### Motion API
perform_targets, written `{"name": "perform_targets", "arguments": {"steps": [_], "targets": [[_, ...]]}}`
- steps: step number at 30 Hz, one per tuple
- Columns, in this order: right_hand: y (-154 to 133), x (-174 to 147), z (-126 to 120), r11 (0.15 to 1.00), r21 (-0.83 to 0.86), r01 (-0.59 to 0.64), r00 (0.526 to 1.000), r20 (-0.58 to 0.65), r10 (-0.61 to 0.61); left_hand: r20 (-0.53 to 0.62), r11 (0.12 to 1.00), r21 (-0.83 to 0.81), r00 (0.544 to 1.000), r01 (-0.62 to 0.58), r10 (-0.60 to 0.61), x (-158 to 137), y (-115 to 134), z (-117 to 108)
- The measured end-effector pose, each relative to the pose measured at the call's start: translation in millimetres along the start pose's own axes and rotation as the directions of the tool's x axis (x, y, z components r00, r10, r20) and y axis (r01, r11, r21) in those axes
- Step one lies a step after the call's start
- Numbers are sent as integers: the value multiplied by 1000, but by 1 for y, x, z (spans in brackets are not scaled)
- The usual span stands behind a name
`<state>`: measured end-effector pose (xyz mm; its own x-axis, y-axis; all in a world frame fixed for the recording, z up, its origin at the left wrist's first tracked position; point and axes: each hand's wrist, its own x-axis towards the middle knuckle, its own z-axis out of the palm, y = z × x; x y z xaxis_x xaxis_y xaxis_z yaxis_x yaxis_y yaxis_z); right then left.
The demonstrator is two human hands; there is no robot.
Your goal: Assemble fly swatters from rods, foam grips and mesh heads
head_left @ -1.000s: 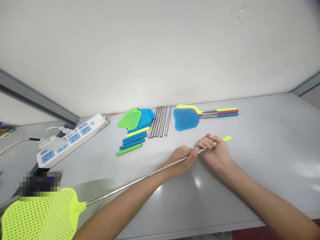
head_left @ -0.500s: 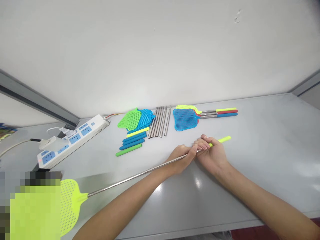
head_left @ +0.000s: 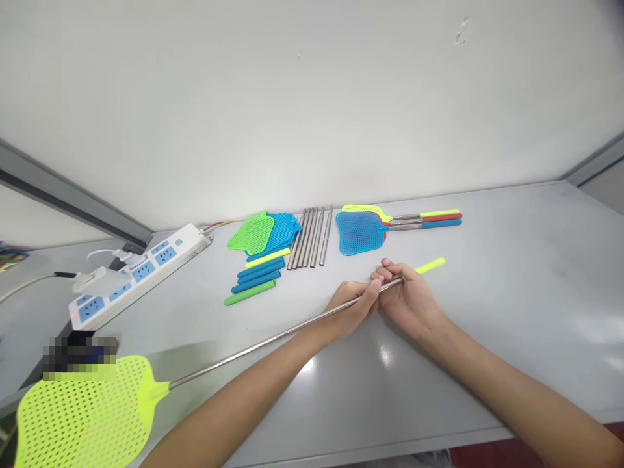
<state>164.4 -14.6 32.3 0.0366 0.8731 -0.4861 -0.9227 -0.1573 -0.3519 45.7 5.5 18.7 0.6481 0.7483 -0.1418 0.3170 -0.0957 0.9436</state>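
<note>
A yellow-green fly swatter [head_left: 134, 396] with an extended metal rod slants across the view, its meshed head at the lower left. My left hand [head_left: 353, 309] is closed around the rod near the handle end. Palm up, my right hand [head_left: 407, 296] has its thumb and curled fingers around the swatter's yellow-green handle [head_left: 433, 265], whose tip sticks out to the right. Where the rod meets the handle shows between thumb and fingers. Beyond the hands lie several metal rods [head_left: 311, 240] and several foam-like grip sleeves [head_left: 251, 293] in green, blue and yellow.
Green and blue swatter heads [head_left: 254, 235] lie stacked by the wall. Several assembled swatters [head_left: 361, 233], with blue, red and yellow handles, lie right of the rods. A white power strip [head_left: 141, 276] with plugs and cables stands on the left of the grey table [head_left: 517, 292].
My right hand's fingers have moved left and uncurled a little, showing the end of the rod at the handle. The left hand keeps its grip on the rod.
</note>
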Motion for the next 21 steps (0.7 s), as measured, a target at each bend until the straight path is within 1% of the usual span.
{"name": "perform_targets", "arguments": {"steps": [5, 8, 15, 21], "targets": [[-2, 1, 1, 996, -88, -2, 999, 34, 5, -9, 1000, -17, 1000, 14, -14, -1, 2, 0], [-3, 2, 0, 995, -100, -5, 999, 41, 9, -14, 1000, -12, 1000, 22, -22, -1, 2, 0], [-5, 7, -2, 998, 57, -40, 998, 59, 36, -25, 1000, -7, 1000, 15, -16, 0, 2, 0], [-9, 7, 2, 994, 102, -46, 998, 53, 41, -45, 1000, -20, 999, 13, -14, 0, 2, 1]]}}
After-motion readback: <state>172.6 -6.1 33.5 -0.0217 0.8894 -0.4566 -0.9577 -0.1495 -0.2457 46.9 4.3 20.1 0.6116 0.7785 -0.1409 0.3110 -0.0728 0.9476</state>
